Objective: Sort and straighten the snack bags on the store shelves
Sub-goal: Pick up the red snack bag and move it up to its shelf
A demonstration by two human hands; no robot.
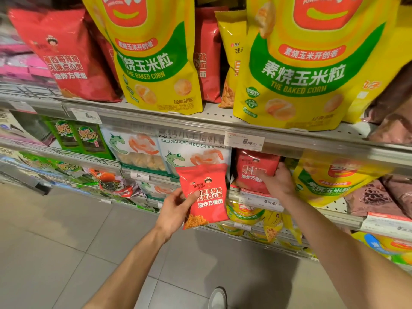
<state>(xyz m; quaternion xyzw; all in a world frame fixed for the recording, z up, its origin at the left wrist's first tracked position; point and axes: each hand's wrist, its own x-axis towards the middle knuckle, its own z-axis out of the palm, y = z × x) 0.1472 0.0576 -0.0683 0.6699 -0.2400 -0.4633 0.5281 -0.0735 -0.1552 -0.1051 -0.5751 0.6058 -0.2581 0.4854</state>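
Your left hand (pixel 176 206) pinches the light, crinkly red bag (pixel 204 195); your right hand (pixel 276 181) grips the shelved red bag (pixel 254 168). Hold edges; contents crush easily.

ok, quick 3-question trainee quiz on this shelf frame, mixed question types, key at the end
1. True or false: the left hand holds a red snack bag clear of the shelf.
2. Which bag is the right hand gripping on the middle shelf?
A. a yellow baked corn bag
B. a red bag
C. a white shrimp snack bag
3. Fill in: the large bags at the front of the upper shelf are mainly ____ in colour.

Key: 1 true; 2 B; 3 yellow
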